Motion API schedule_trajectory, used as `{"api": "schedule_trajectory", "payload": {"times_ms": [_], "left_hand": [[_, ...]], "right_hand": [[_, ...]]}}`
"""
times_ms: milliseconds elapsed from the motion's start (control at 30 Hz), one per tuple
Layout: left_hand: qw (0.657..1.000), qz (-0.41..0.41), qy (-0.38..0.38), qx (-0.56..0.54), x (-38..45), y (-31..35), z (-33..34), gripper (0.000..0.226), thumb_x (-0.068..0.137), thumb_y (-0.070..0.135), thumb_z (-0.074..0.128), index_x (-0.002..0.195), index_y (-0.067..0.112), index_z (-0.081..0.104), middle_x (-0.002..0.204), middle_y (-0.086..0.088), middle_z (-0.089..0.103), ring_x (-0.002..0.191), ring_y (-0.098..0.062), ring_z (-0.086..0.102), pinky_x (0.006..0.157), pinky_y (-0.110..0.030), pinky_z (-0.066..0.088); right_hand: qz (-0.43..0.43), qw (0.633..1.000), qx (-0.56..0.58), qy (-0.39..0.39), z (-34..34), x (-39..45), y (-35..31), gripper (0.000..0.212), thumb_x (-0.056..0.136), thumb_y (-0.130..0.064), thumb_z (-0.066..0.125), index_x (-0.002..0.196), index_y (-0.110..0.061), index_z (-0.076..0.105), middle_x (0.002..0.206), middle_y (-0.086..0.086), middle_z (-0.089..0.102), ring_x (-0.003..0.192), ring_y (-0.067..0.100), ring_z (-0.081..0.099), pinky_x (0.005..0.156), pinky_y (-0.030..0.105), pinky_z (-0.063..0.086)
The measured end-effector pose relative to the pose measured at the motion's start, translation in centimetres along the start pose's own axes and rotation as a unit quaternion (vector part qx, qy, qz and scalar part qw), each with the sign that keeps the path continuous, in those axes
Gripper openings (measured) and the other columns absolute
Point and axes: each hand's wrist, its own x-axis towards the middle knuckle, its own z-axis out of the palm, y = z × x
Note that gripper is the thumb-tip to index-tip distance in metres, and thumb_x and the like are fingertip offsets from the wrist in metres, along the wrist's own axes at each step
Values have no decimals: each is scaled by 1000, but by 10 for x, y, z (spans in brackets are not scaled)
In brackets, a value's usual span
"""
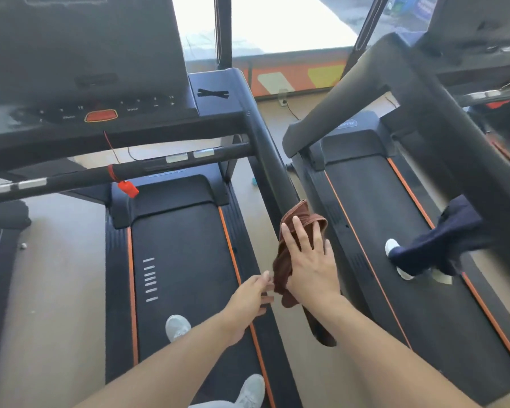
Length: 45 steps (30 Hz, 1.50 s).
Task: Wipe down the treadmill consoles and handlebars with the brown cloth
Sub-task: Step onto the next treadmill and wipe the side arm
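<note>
The brown cloth (289, 248) is draped over the lower end of the black right handlebar (270, 151) of the treadmill I stand on. My right hand (309, 260) presses flat on the cloth with fingers spread. My left hand (252, 293) reaches in from the left, and its fingertips touch the cloth's lower edge. The console (100, 113) with a red stop button sits at the upper left, and the front crossbar (130, 172) runs below it.
A red safety clip (127, 188) hangs from the crossbar on a cord. A second treadmill (395, 201) stands to the right, and another person's leg and white shoe (424, 251) are on its belt. My grey shoes (177, 326) rest on the belt below.
</note>
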Motion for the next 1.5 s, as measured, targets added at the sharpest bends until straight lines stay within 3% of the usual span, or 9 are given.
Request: {"api": "schedule_trajectory", "payload": {"times_ms": [133, 300, 567, 767, 933, 1067, 1167, 1267, 1500], "left_hand": [[1000, 17, 9, -5, 22, 30, -33, 25, 105, 50, 44, 115, 34, 61, 125, 11, 67, 114, -12, 65, 106, -38, 50], [994, 95, 24, 46, 44, 79, -79, 29, 105, 47, 44, 129, 34, 56, 126, 17, 66, 117, -5, 63, 110, -35, 47], [963, 240, 36, 122, 71, 202, -148, 22, 102, 42, 55, 122, 38, 62, 119, 24, 67, 113, 7, 59, 92, -15, 44], [967, 242, 71, 15, 101, 237, -169, 19, 103, 40, 52, 115, 33, 64, 113, 11, 72, 100, -2, 69, 96, -37, 55], [959, 257, 116, 2, 126, 272, -174, 17, 105, 33, 52, 110, 26, 67, 100, 9, 76, 94, -6, 71, 87, -34, 56], [949, 278, 146, 22, 152, 310, -186, 16, 105, 32, 52, 104, 28, 68, 98, 11, 76, 95, -4, 71, 89, -33, 55], [951, 265, 158, 30, 170, 328, -195, 22, 105, 32, 51, 100, 22, 70, 92, 7, 77, 86, -6, 72, 90, -36, 56], [957, 237, 167, 36, 182, 327, -200, 29, 106, 30, 49, 92, 20, 72, 87, 2, 76, 85, -10, 73, 88, -36, 57], [970, 173, 162, 62, 173, 309, -214, 29, 105, 31, 49, 91, 21, 72, 88, 6, 77, 87, -9, 72, 86, -24, 55]], "right_hand": [[108, 986, 130, -9, -18, 71, -8, 109, 91, -44, 69, 161, -29, -13, 171, 7, 4, 152, 38, 24, 110, 53, 46], [166, 967, 195, 0, -35, 152, -17, 93, 94, -52, 57, 162, -25, -1, 160, 8, 31, 133, 35, 49, 100, 52, 47], [150, 973, 174, 16, -51, 237, -38, 71, 102, -41, 41, 163, -26, 7, 166, 3, 25, 133, 33, 47, 98, 51, 47], [159, 961, 226, 4, -60, 302, -38, 69, 102, -42, 40, 163, -33, 8, 168, -4, 23, 138, 30, 46, 105, 50, 43], [117, 964, 241, -5, -70, 358, -40, 71, 101, -40, 43, 163, -34, 8, 170, -4, 15, 143, 31, 39, 110, 52, 39], [57, 973, 223, -16, -83, 406, -44, 76, 102, -36, 43, 164, -34, 0, 172, -8, 1, 155, 24, 19, 116, 51, 31], [51, 960, 273, -30, -89, 443, -43, 70, 104, -38, 39, 164, -37, 4, 172, -12, 0, 156, 20, 17, 119, 52, 29], [68, 956, 284, -16, -96, 498, -53, 68, 105, -44, 38, 164, -31, 7, 172, -1, 8, 151, 31, 28, 117, 53, 33], [62, 986, 157, -16, -116, 605, -97, 71, 101, -58, 24, 163, -24, 16, 168, 9, 23, 149, 39, 27, 118, 57, 27]]}}
